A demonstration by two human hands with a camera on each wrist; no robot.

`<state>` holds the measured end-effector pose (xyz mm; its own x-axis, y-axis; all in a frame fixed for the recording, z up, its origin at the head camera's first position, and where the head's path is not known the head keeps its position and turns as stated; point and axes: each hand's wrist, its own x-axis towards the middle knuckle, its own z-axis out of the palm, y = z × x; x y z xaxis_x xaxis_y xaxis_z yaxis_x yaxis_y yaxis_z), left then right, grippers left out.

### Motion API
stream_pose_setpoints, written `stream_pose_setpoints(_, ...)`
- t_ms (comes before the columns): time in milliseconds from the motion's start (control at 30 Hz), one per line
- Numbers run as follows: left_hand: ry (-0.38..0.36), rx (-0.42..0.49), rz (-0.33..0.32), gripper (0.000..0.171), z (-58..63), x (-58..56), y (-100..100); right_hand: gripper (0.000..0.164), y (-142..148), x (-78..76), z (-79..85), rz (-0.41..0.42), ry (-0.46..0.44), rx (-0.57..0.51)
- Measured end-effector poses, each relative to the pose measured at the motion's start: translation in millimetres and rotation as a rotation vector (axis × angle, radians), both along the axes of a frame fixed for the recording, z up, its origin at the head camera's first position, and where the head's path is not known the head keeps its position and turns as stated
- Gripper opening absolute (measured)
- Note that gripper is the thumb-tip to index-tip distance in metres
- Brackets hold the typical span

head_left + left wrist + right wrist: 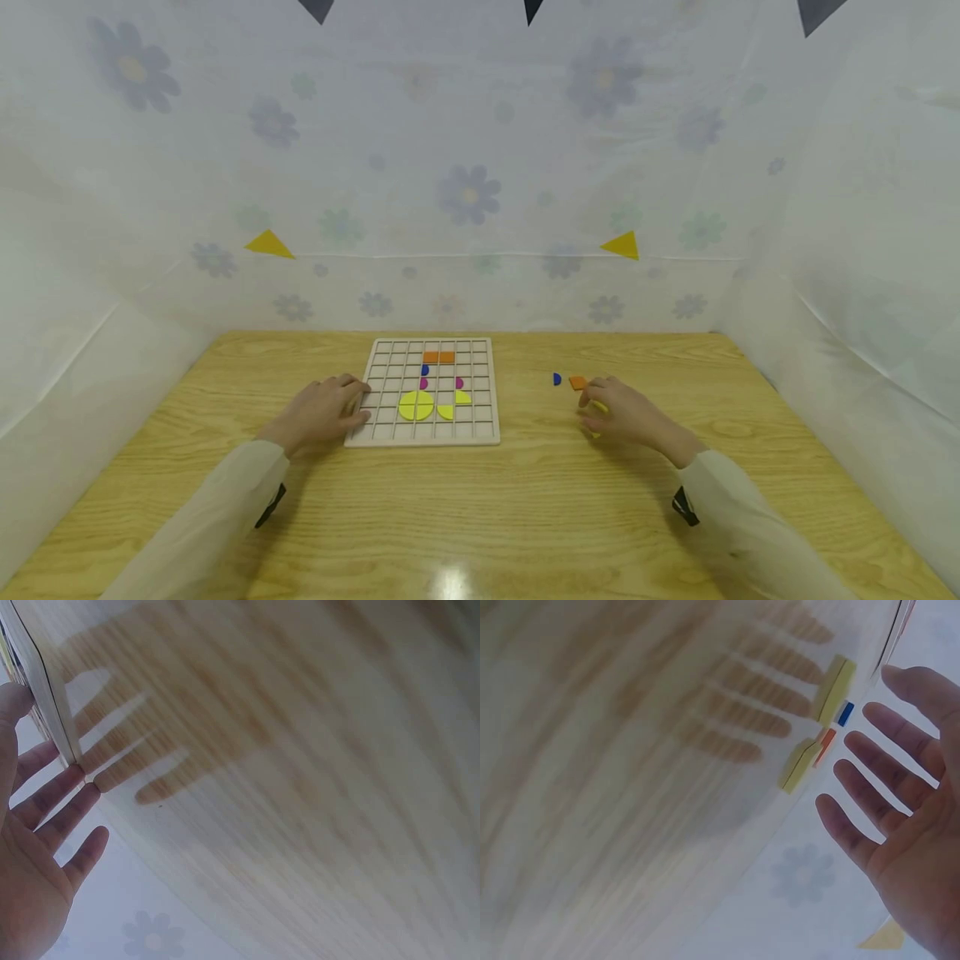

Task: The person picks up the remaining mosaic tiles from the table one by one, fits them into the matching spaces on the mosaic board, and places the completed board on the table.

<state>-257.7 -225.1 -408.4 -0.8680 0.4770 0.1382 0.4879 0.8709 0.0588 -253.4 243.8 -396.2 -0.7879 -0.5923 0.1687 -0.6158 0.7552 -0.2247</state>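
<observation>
"Can we read any word, number or brand here?"

"None that we can make out. On the gridded board (382,430) we find lines but no legible letter or numeral."

"And the yellow quarter-circle (446,412) or the orange squares (432,357) on it?"

"We see plain colour, with nothing to read."

"What about the cloth wall (420,167) behind?"

"We see printed flowers (469,194) on it, no readable lettering."

"And the yellow triangle (270,244) against it?"

"Plain to us too. The black piece (684,507) under the right cuff is too small to tell."
</observation>
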Motion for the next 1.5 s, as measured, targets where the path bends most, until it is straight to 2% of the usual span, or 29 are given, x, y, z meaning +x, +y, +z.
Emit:
stream_pose_setpoints(533, -0.010, 0.002, 0.008, 0.045, -0.4, 0.8, 1.1, 0.018, 19.5, 7.0, -4.7, 0.055, -0.034, 0.032)
stream_pose_setpoints(800, -0.017, 0.008, 0.010, 0.046, 0.5, 0.8, 0.8, 0.019, 20.8, 7.3, -7.6, 0.059, -0.028, 0.059)
stream_pose_setpoints(1033, -0.008, 0.008, 0.005, 0.044, 3.3, 3.6, 2.4, 0.018, 20.7, 6.1, -8.6, 0.069, -0.025, 0.050)
stream_pose_setpoints(1500, 0.002, 0.006, 0.005, 0.045, 1.7, 2.8, 1.6, 0.015, 19.1, 4.6, -9.2, 0.076, -0.007, 0.036)
